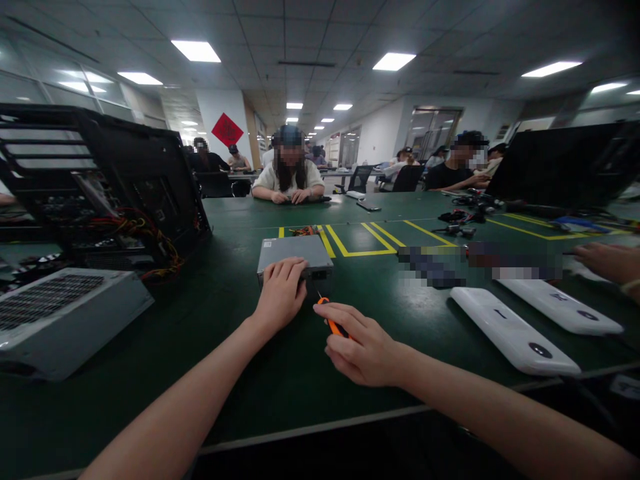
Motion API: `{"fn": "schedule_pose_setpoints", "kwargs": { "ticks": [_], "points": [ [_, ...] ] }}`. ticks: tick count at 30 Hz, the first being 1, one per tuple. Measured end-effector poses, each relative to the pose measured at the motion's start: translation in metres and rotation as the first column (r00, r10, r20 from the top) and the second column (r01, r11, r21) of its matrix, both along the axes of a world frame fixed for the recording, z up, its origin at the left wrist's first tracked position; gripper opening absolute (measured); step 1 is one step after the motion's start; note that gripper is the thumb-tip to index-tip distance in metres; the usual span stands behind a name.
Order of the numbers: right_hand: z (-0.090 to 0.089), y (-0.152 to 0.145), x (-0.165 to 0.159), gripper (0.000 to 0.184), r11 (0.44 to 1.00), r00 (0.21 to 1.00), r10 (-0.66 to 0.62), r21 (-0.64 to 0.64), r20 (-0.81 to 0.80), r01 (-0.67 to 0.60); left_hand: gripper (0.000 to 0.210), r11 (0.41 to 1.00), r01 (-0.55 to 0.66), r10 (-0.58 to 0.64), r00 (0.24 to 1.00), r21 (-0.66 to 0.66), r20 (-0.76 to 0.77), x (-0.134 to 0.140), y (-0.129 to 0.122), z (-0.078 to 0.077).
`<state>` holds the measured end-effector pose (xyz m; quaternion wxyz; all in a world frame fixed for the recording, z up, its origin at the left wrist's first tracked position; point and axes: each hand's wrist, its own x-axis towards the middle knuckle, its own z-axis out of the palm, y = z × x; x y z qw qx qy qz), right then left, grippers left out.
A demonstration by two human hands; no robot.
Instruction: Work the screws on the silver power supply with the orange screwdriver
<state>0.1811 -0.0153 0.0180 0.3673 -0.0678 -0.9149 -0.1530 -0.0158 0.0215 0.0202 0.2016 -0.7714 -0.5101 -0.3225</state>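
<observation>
Grey metal box sits on the green table straight ahead of the person, with a pale label on its top and a black socket at the right end of its near face. The left hand lies over the near edge of the box, its fingers close together on the top; whether the thumb presses on the near face I cannot tell. The right hand has its fingers clamped on the orange handle of a screwdriver, whose thin shaft points up and leftward at the near face, below the socket (the tip is too small and dim to say if it touches). Just behind the box is a small bundle of coloured wires, near yellow tape marking the tabletop. Over to the left, a second grey box with a grille lies near a large black computer case, from which red and yellow cables spill. On the right, two long white slabs, a nearer one and a farther one, lie side by side, with another person's hand just beyond them. A dark screen leans behind, and across the table a person in a white top sits with both hands on the tabletop.
</observation>
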Motion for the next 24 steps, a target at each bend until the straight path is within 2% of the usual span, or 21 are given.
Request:
{"fn": "schedule_pose_setpoints", "kwargs": {
  "ticks": [3, 7, 10, 13, 17, 20, 24],
  "points": [
    [0.0017, 0.0001, -0.002, 0.019, 0.999, 0.998, 0.05, 0.009, 0.034, -0.05, 0.033, 1.0, -0.003, 0.003, 1.0, 0.003, 0.009, 0.0004, 0.0001, 0.0006],
    [0.0053, 0.0034, -0.0015, 0.027, 0.991, 1.0, 0.011, 0.136, 0.016, -0.013, 0.031, 1.0, -0.003, 0.003, 1.0, 0.002, 0.019, 0.0004, -0.0001, 0.0014],
    [0.0091, 0.0054, 0.0004, 0.023, 0.986, 0.996, -0.01, 0.167, -0.085, 0.024, 0.032, 1.0, -0.005, 0.005, 1.0, -0.001, 0.027, 0.0007, -0.0004, 0.0014],
    [0.0102, 0.0051, 0.001, 0.015, 0.99, 0.987, -0.026, 0.13, -0.158, 0.047, 0.032, 1.0, -0.008, 0.008, 1.0, -0.003, 0.029, 0.0012, -0.0006, 0.0011],
    [0.0068, 0.0025, 0.0004, 0.016, 0.992, 0.993, -0.068, 0.103, -0.099, 0.079, 0.033, 1.0, -0.01, 0.01, 0.999, -0.004, 0.031, 0.0013, -0.0009, 0.0013],
    [0.0052, 0.002, 0.0003, 0.021, 0.975, 0.991, -0.12, 0.179, -0.058, 0.129, 0.034, 1.0, -0.001, 0.001, 0.999, -0.005, 0.032, 0.0013, -0.0012, 0.002],
    [0.0047, 0.0028, 0.0005, 0.016, 0.954, 0.98, -0.159, 0.238, -0.116, 0.183, 0.033, 1.0, -0.006, 0.006, 1.0, -0.008, 0.03, 0.0017, -0.0011, 0.0017]
  ]
}}
